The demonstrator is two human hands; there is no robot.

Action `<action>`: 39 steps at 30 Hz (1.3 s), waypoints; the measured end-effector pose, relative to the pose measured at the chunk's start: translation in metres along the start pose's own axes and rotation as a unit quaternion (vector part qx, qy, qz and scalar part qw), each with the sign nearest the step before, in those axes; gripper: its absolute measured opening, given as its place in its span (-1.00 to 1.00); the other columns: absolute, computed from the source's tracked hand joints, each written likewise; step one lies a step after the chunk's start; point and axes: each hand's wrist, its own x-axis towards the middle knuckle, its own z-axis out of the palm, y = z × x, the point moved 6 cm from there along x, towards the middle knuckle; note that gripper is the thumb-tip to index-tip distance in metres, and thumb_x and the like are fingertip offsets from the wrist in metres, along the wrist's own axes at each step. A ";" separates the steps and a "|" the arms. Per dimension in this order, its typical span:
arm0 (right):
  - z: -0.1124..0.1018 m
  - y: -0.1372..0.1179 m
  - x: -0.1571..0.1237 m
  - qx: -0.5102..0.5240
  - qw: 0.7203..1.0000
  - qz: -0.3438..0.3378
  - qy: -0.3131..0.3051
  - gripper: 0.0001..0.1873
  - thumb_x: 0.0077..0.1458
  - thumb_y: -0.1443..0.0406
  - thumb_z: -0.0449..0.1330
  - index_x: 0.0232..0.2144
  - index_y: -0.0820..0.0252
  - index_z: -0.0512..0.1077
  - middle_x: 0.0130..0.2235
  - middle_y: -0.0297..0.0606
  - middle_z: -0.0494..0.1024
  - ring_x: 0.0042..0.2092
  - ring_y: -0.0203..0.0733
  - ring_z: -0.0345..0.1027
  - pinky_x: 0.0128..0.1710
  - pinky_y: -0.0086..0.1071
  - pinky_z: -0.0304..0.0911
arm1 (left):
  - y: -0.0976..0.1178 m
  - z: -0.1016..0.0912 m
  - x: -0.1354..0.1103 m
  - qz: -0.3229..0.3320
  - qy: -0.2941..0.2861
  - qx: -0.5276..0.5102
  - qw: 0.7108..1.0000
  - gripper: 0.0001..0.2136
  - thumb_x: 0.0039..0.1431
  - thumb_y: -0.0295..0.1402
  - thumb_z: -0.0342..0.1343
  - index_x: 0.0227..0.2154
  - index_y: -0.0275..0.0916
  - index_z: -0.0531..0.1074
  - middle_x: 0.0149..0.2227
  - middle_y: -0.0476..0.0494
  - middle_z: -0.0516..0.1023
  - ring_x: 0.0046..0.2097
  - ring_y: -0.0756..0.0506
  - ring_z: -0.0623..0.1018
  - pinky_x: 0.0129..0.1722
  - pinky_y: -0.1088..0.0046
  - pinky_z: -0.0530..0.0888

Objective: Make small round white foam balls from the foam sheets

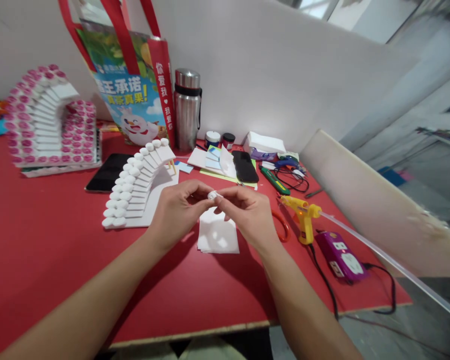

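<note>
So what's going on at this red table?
A person is pinching a small white rolled-looking piece between the left grip and the right grip. Below them, a thin stack of white squarish sheets lies on the flat red table. To the left stands a white curved stair-shaped model edged with puffy rounds; to the right is a yellow glue gun.

Paper (218, 239) left of glue gun (304, 220)

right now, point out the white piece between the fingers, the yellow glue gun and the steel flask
White piece (212, 195): head view, middle of its visible part
Yellow glue gun (303, 216): head view, where handle meets barrel
Steel flask (187, 114): head view, middle of its body
</note>
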 end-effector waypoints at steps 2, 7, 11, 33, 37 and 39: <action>0.002 0.002 0.000 0.019 1.000 0.012 -0.005 -0.80 0.07 0.19 0.42 -0.34 0.21 0.60 -0.44 -0.28 0.64 -0.40 -0.21 0.57 -0.47 -0.43 0.39 | 0.002 0.000 0.000 0.010 -0.004 0.012 1.000 -0.95 0.18 -0.39 0.29 -0.33 -0.24 0.60 -0.35 -0.09 0.69 -0.32 -0.07 0.63 -0.30 0.45 0.51; 0.003 0.003 -0.001 0.049 0.999 0.019 -0.013 -0.79 0.04 0.21 0.45 -0.37 0.22 0.57 -0.45 -0.29 0.64 -0.40 -0.22 0.57 -0.46 -0.44 0.40 | 0.005 0.001 -0.001 0.038 -0.008 0.024 0.999 -0.98 0.17 -0.45 0.28 -0.33 -0.24 0.59 -0.35 -0.09 0.68 -0.32 -0.08 0.63 -0.29 0.43 0.50; -0.001 0.001 0.000 0.082 0.996 0.012 -0.014 -0.77 0.03 0.20 0.47 -0.38 0.21 0.55 -0.45 -0.30 0.64 -0.41 -0.24 0.55 -0.45 -0.42 0.42 | 0.007 0.003 0.001 0.032 -0.043 -0.047 0.997 -0.90 0.21 -0.39 0.29 -0.23 -0.24 0.61 -0.26 -0.14 0.69 -0.24 -0.11 0.64 -0.20 0.37 0.53; -0.002 0.006 0.003 0.041 0.999 -0.004 0.023 -0.81 0.02 0.23 0.42 -0.43 0.19 0.50 -0.50 -0.34 0.59 -0.47 -0.27 0.49 -0.45 -0.40 0.42 | 0.001 0.008 0.001 -0.036 -0.009 -0.140 0.990 -0.89 0.17 -0.30 0.32 -0.35 -0.23 0.63 -0.34 -0.13 0.63 -0.31 -0.08 0.60 -0.26 0.38 0.57; -0.003 0.007 0.005 0.083 0.996 0.018 0.007 -0.74 -0.01 0.16 0.46 -0.41 0.19 0.52 -0.47 -0.33 0.60 -0.46 -0.27 0.50 -0.45 -0.39 0.45 | 0.003 0.008 0.001 0.032 -0.034 -0.050 0.998 -0.85 0.23 -0.30 0.27 -0.17 -0.19 0.63 -0.21 -0.18 0.66 -0.17 -0.13 0.61 -0.14 0.32 0.55; -0.004 0.004 0.004 0.091 0.996 0.021 -0.010 -0.73 0.00 0.15 0.46 -0.40 0.20 0.53 -0.46 -0.33 0.60 -0.45 -0.27 0.50 -0.44 -0.39 0.45 | 0.005 0.006 0.001 0.057 -0.038 -0.019 0.997 -0.84 0.25 -0.30 0.26 -0.15 -0.16 0.63 -0.19 -0.18 0.66 -0.16 -0.15 0.60 -0.12 0.29 0.52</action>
